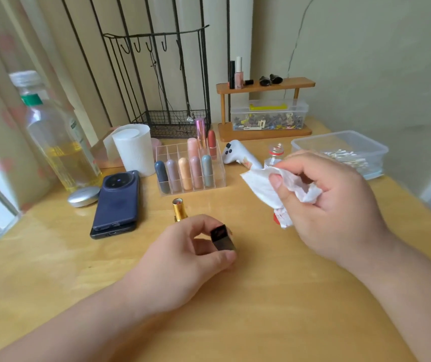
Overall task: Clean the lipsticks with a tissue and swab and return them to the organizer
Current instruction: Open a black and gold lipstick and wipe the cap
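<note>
Left grip (190, 253): thumb and fingers were curled, pinching a small black cap (222, 237) low over the bench (261, 296).
Right grip (334, 205): fingers were curled round a crumpled white tissue (264, 189) held above the bench, with red smears on its lower end.
Gold lipstick (179, 209): stood upright and uncapped on the bench, just beyond the left grip and in front of the organizer (172, 152).
Organizer: clear and divided, it held five pastel lipsticks (185, 173) in the front row and three more behind, toward its right side.
Swabs (345, 158): lay in a clear box (377, 160) at the right rear, beyond the right grip.
Tissue roll (133, 150): stood just left of the organizer.
Phones (116, 202): two were stacked, left of the gold lipstick.
Small bottle (275, 154): stood open, partly hidden behind the tissue.
</note>
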A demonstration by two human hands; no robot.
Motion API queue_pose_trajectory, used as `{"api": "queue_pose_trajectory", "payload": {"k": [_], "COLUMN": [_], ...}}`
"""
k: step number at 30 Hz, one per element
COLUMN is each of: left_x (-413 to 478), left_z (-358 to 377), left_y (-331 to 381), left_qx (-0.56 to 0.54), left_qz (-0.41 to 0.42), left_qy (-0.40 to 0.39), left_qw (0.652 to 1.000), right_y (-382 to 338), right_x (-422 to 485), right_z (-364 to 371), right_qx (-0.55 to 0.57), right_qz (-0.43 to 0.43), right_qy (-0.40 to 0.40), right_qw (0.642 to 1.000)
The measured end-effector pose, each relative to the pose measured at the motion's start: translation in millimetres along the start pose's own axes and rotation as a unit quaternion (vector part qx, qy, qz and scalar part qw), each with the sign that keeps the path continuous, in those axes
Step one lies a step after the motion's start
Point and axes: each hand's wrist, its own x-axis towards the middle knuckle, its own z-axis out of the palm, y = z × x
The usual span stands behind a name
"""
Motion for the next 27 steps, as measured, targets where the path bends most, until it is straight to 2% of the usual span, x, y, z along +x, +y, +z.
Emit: {"api": "queue_pose_trajectory", "payload": {"k": [2, 5, 9, 12, 16, 20, 23, 27], "left_x": [2.3, 1.6, -4.9, -5.4, -5.1, -7.2, -7.8, -8.2], "left_z": [-3.1, -8.5, -16.3, -19.8, -17.4, -18.8, -22.7, -24.8], "left_y": [-4.0, -9.3, -17.6, -20.6, -18.7, -17.4, -19.9, -22.1], "left_qx": [-0.056, -0.108, -0.167, -0.283, -0.363, -0.389, -0.4, -0.412], "left_qz": [0.025, 0.052, 0.056, 0.036, 0.036, 0.016, -0.026, -0.008], "left_qy": [-0.006, -0.034, -0.081, -0.099, -0.122, -0.209, -0.23, -0.249], "left_qw": [0.998, 0.992, 0.981, 0.953, 0.923, 0.897, 0.887, 0.876], "right_y": [-2.2, -4.5, -7.0, -8.8, -11.7, -19.3, -20.7, -18.5], "right_x": [-3.7, -8.2, -12.4, -15.9, -16.8, -15.9, -14.8, -14.6], "right_z": [7.9, 19.9, 27.1, 28.5, 24.6, 22.5, 17.3, 14.4], "right_qx": [-0.035, -0.038, -0.022, 0.018, 0.092, 0.122, 0.13, 0.138], "right_qz": [-0.054, -0.091, -0.108, -0.114, -0.077, -0.043, 0.017, 0.099], "right_qy": [-0.001, -0.056, -0.12, -0.167, -0.198, -0.223, -0.285, -0.378], "right_qw": [0.998, 0.994, 0.987, 0.979, 0.973, 0.966, 0.95, 0.91]}}
